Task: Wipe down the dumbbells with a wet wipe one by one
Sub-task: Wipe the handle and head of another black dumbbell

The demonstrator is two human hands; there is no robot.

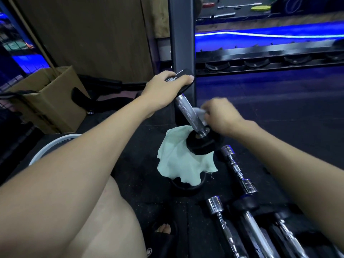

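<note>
1. Black rubber and shiny steel make up the dumbbell (193,116) that the person is cleaning. It stands tilted, its long bar running from the top head by the rack post (183,43) down toward the person.
2. Its bottom head (203,144) rests on a pale green cloth (178,161), and that cloth lies over a dark round thing on the gym floor (279,112).
3. The left hand (167,86) curls over the top head and holds it steady.
4. The right hand (221,116) is blurry. It pinches a small white wet wipe (200,112) against the low part of the steel bar, just above the bottom head.
5. So the bar lies just to the left of the right hand and touches the wipe. I think the next rub should go up along the bar toward the left hand.
6. There is bare bar between the two hands, so the wipe has room to slide. The left hand is the stop at the top.
7. The floor to the right of the dumbbell is open. Chrome dumbbells and bars (240,174) lie on the floor close to the person, just beside the cloth's near edge.
8. A cardboard box (55,101) sits well apart, by the left wall. The black rack (260,58) behind has empty holders.
</note>
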